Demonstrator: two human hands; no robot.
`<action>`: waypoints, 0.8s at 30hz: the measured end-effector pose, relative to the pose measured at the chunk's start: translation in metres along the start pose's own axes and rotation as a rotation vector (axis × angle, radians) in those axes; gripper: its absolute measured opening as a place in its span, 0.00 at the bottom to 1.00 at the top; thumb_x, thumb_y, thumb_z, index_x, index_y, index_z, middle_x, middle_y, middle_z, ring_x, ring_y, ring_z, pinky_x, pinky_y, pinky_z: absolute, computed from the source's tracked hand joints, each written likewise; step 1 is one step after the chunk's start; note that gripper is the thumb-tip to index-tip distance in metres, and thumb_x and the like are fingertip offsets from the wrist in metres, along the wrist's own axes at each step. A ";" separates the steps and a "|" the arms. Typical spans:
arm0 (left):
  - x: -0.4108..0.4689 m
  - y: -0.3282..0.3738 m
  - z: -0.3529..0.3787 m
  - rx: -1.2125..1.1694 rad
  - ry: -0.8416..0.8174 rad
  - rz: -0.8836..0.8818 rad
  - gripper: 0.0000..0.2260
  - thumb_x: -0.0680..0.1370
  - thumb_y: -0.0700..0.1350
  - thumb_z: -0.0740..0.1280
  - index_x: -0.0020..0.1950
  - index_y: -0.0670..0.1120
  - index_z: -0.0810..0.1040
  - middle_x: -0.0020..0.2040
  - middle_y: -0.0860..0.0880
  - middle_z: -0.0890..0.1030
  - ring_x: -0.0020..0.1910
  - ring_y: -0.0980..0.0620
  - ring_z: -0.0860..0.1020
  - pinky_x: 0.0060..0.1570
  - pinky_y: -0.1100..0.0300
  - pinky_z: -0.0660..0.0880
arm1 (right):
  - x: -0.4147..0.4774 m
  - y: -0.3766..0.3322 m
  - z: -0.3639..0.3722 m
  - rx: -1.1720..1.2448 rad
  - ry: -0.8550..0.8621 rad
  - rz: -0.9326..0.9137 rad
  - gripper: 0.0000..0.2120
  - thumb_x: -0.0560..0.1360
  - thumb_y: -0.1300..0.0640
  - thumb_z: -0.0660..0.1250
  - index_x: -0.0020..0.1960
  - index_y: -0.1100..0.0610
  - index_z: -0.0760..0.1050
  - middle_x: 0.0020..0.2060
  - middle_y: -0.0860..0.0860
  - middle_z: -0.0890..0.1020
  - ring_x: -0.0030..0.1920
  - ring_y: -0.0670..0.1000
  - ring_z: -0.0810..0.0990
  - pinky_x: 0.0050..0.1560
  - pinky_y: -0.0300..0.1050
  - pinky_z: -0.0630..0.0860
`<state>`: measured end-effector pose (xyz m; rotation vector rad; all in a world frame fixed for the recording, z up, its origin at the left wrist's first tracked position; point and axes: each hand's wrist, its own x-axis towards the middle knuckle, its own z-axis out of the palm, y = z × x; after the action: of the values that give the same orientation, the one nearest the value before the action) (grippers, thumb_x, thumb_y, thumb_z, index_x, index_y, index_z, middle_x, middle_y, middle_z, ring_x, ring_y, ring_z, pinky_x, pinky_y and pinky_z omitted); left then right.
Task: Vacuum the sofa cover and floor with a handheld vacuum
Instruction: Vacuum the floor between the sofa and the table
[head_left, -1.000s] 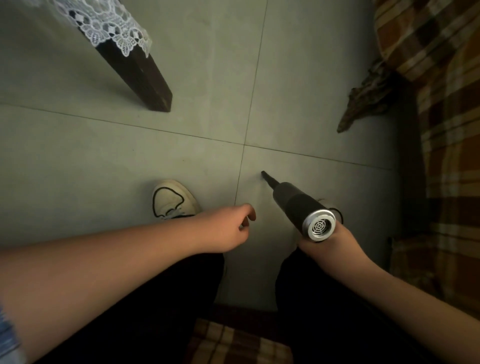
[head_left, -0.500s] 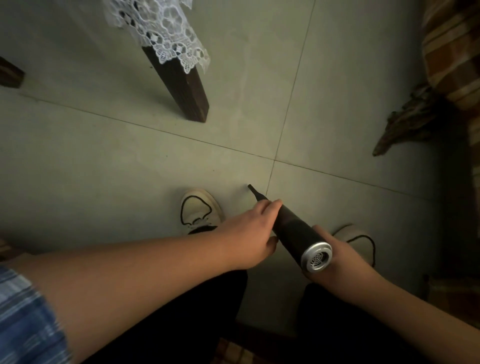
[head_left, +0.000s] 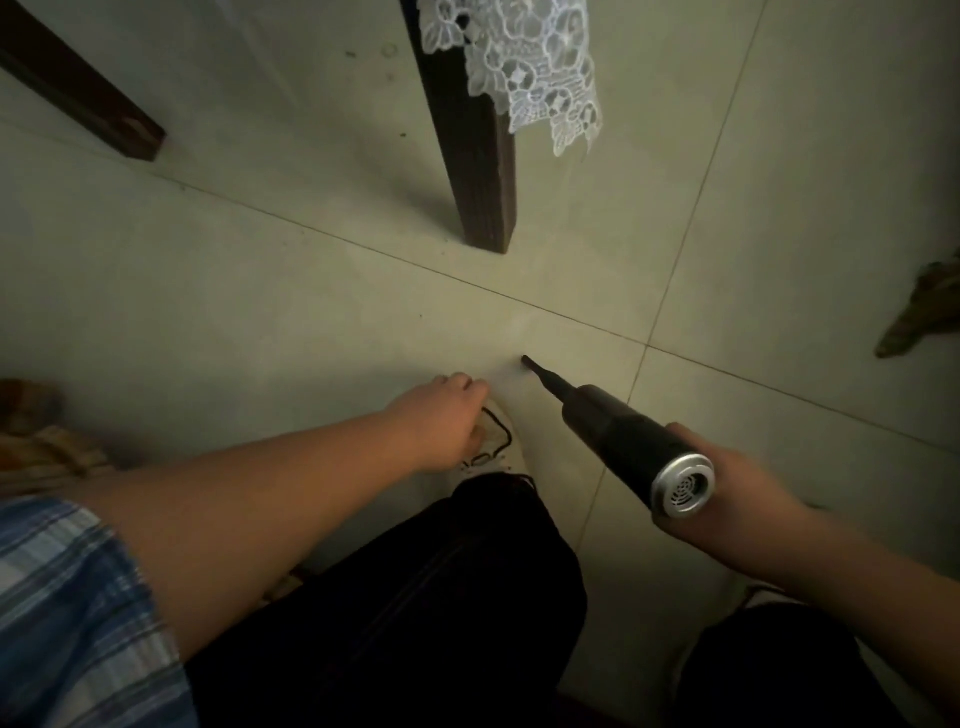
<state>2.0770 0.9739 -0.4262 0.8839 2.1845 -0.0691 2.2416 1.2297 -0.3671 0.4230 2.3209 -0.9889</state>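
My right hand (head_left: 727, 488) grips a black handheld vacuum (head_left: 618, 436) with a silver vented rear cap. Its thin nozzle tip (head_left: 525, 359) points down and left, at or just above the pale tiled floor (head_left: 260, 312), near a crossing of grout lines. My left hand (head_left: 441, 415) hangs over my white shoe (head_left: 501, 441), left of the nozzle, fingers curled with nothing visible in them. The sofa cover shows only as a striped brown edge (head_left: 41, 447) at the far left.
A dark wooden table leg (head_left: 480, 171) stands just beyond the nozzle, with white lace cloth (head_left: 524, 67) hanging beside it. A second dark leg (head_left: 83, 98) is at upper left. A brownish rumpled object (head_left: 924, 312) lies at the right edge. My dark trousers fill the bottom.
The view has swung left, so the table leg now sits centre. My left hand, which touched the vacuum barrel half a second ago, has come off it and moved left over my shoe.
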 end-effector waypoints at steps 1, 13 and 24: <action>-0.001 -0.001 0.005 0.005 0.007 0.017 0.21 0.79 0.51 0.62 0.69 0.43 0.66 0.66 0.40 0.71 0.63 0.39 0.72 0.59 0.46 0.74 | 0.000 0.001 0.003 0.006 -0.002 0.006 0.17 0.68 0.56 0.78 0.48 0.49 0.72 0.35 0.47 0.82 0.37 0.44 0.82 0.37 0.48 0.81; 0.001 0.000 0.010 0.007 0.060 0.004 0.21 0.79 0.49 0.62 0.70 0.44 0.65 0.65 0.42 0.71 0.61 0.41 0.72 0.55 0.46 0.76 | 0.007 -0.019 0.014 0.053 0.009 0.004 0.16 0.70 0.53 0.76 0.49 0.49 0.69 0.35 0.49 0.81 0.35 0.48 0.81 0.36 0.52 0.79; 0.001 -0.007 0.003 -0.053 0.066 -0.031 0.21 0.78 0.48 0.62 0.70 0.46 0.65 0.65 0.43 0.71 0.61 0.42 0.73 0.55 0.45 0.76 | 0.021 -0.036 0.019 0.023 -0.044 -0.089 0.16 0.71 0.54 0.76 0.47 0.48 0.69 0.35 0.47 0.80 0.35 0.46 0.80 0.34 0.43 0.76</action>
<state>2.0742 0.9686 -0.4304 0.8330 2.2510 0.0033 2.2145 1.1927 -0.3708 0.3064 2.3075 -1.0570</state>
